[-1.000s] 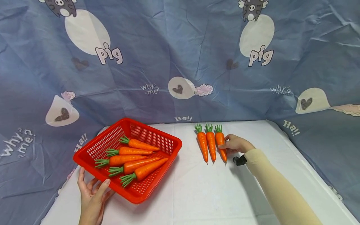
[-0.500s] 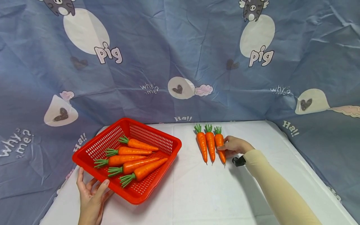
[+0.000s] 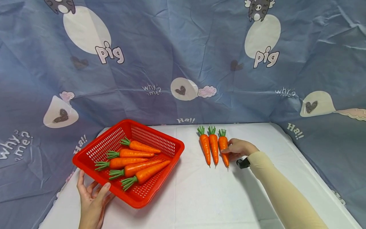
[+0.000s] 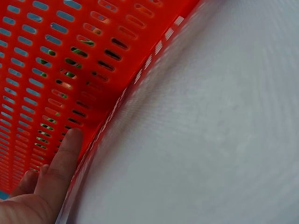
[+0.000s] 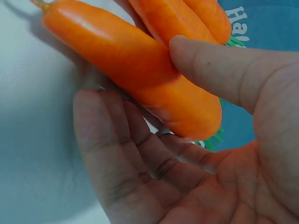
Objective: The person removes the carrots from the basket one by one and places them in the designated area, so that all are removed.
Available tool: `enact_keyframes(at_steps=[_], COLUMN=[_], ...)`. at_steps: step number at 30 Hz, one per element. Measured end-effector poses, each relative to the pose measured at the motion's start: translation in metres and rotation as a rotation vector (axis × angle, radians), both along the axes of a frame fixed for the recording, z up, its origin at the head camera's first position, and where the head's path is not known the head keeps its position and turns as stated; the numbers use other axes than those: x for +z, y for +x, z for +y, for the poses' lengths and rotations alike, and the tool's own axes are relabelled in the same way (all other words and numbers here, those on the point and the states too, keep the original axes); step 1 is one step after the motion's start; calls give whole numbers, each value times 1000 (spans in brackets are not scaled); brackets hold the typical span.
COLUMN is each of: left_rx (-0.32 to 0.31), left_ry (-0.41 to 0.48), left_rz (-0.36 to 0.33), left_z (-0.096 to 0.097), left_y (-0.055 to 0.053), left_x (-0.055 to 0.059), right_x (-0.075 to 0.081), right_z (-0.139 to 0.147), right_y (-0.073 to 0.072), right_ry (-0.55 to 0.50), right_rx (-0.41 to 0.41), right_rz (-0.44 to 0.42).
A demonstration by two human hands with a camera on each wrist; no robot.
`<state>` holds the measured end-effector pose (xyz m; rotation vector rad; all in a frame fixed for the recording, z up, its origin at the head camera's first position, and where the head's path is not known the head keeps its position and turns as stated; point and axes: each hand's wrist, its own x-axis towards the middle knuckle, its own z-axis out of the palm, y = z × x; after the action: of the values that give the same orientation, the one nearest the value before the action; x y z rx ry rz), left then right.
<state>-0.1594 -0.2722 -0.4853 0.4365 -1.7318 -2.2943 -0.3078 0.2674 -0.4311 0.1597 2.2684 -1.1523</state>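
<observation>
My left hand (image 3: 92,203) holds the near left side of a red plastic basket (image 3: 178,149), thumb at the rim. In the left wrist view its fingers (image 4: 60,168) lie against the perforated wall. Several orange carrots with green tops lie in the basket, such as the nearest carrot (image 3: 151,171). On the white table, three more carrots lie side by side, tops away from me. My right hand (image 3: 238,148) pinches the rightmost carrot (image 3: 223,143): in the right wrist view the thumb (image 5: 205,58) presses on top of it, and the other fingers curve along its side.
The left carrot (image 3: 205,146) and middle carrot (image 3: 213,146) of the row lie just left of my right hand. A blue printed cloth (image 3: 183,57) hangs behind the white-covered table (image 3: 211,200) and along both its sides.
The rightmost carrot's tip has shifted slightly left under my right hand. The left hand keeps its hold on the basket.
</observation>
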Motion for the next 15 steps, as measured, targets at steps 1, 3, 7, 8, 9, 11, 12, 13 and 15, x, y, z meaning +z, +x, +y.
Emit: enact_keyframes(at_steps=[1,3,7,8,9,11,12,13,15], left_rx=[1,2,1,2,2,3,4,4,2], left_ry=[-2,-5,-3,-2,0,-2,-2,-3,-6], left_rz=[-1,0,-2,-4,-7,-10,-11,-12,-12], left_z=[0,0,0,0,0,0,0,0,0], left_y=[0,0,1,1,1,0,0,0,0], left_x=[0,1,1,1,1,1,1,1,1], right_x=[1,3,4,4,4,5,5,5,5], right_z=[0,0,0,0,0,0,0,0,0], right_y=[0,0,1,1,2,2,2,2,2], right_ry=[5,10,10,12,15,23,27,29,30], right_rx=[-2,-6,-5,-6,-7,-9,-8,-10,-9], right_rz=[-2,-6,-7,-6,-5,-2,2,4,11])
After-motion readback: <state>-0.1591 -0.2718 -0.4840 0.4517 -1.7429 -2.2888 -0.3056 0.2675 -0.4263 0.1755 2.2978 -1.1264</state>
